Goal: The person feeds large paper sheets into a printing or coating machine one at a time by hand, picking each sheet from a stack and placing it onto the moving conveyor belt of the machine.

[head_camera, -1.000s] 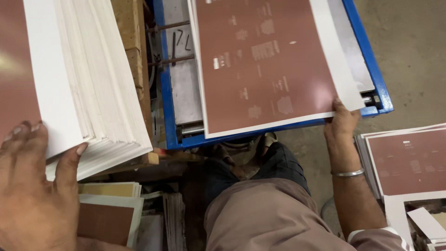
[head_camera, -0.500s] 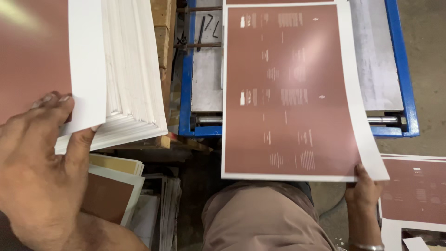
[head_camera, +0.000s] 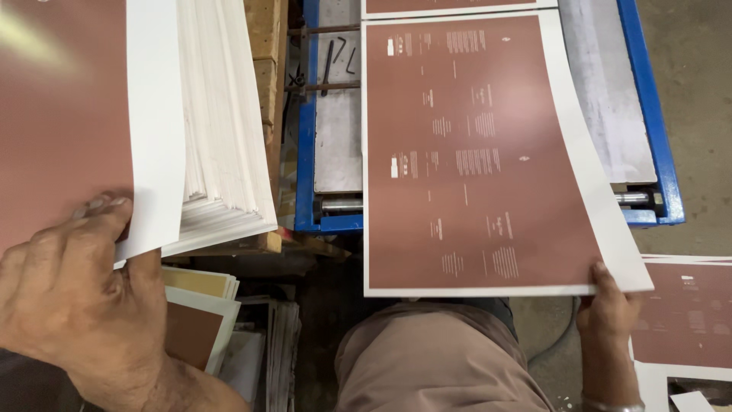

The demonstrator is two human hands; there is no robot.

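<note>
A person looks down at two bare hands working with printed paper; the right hand [head_camera: 610,320] pinches the lower right corner of a large reddish-brown printed sheet with a white border [head_camera: 476,160], thumb on top and fingers closed beneath it; the sheet lies flat, partly over a blue-framed metal machine bed [head_camera: 644,137] and partly out over the person's tan-trousered lap [head_camera: 435,358]. The left hand [head_camera: 72,294] rests on a tall stack of matching white-edged sheets [head_camera: 213,130], its fingers curled around the corner of the top sheet, lifting that edge slightly.

Judging from the layout, one sheet appears to be midway between machine and pile; the thick stack suggests much handling remains or is already done, though which cannot be told.

Counted: one sheet in the right hand; the bottom edge of another sheet [head_camera: 457,6] above it on the bed; one finished-looking brown sheet [head_camera: 686,317] at lower right; one tall stack; a few loose sheets [head_camera: 194,313] below the stack, possibly three.
</note>
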